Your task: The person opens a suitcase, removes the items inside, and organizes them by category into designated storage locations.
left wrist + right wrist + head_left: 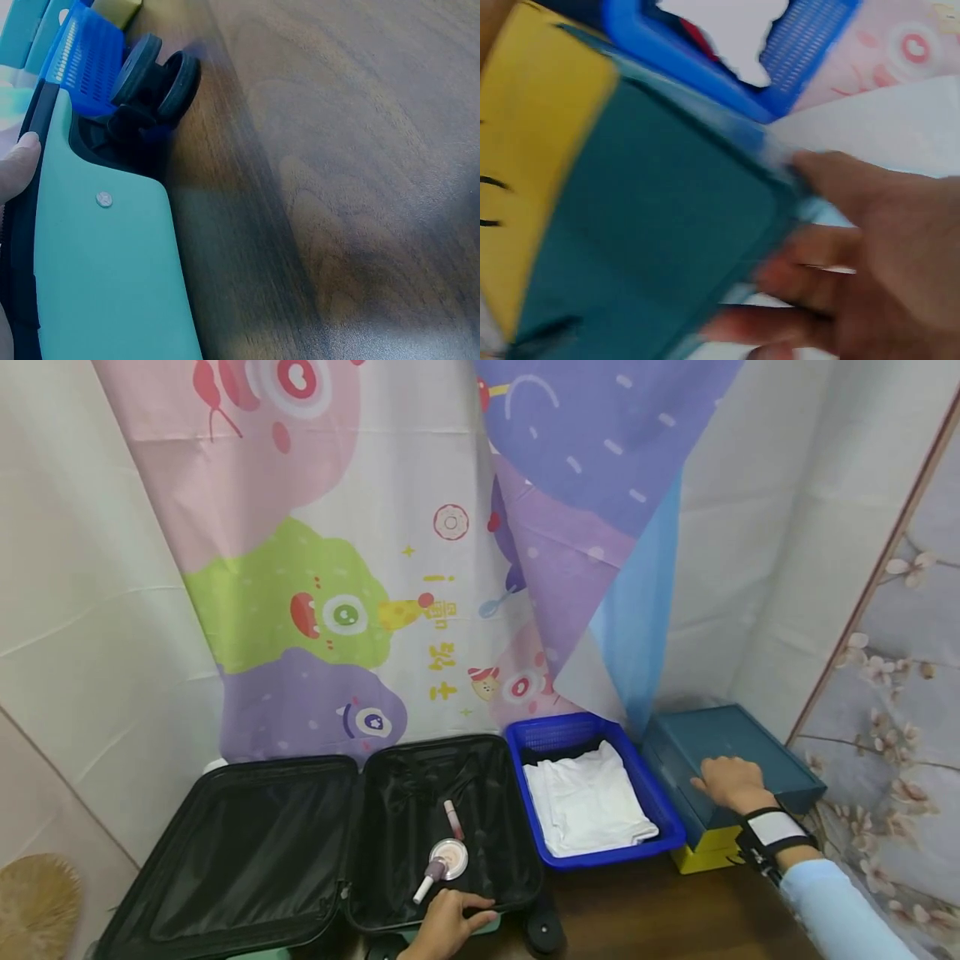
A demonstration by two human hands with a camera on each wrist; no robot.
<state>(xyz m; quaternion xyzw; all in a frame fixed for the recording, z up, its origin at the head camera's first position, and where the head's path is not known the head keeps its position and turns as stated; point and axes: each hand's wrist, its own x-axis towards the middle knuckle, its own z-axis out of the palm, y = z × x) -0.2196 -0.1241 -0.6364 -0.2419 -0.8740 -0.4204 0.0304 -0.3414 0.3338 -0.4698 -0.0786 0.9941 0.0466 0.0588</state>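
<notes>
An open suitcase point(292, 860) with a black lining lies in the head view. Its right half holds a slim pink tube with a pale cap point(453, 819), a round clear-rimmed cosmetic pot point(456, 855) and a small mauve bottle with a long white cap point(429, 878). My left hand point(447, 922) grips that half's front rim, thumb and index finger at the edge. In the left wrist view, a fingertip lies on the dark rim above the mint-green shell point(112, 255). At right, my right hand point(731, 781) grips the top edge of a teal box point(705, 735), its fingers curled and blurred in the right wrist view.
Between suitcase and box stands a blue plastic basket point(555, 862) holding folded white cloth point(588, 802). A yellow part point(708, 850) shows under the teal box. Black suitcase wheels point(543, 930) jut over the brown wooden table point(637, 918). A printed curtain point(420, 485) hangs behind.
</notes>
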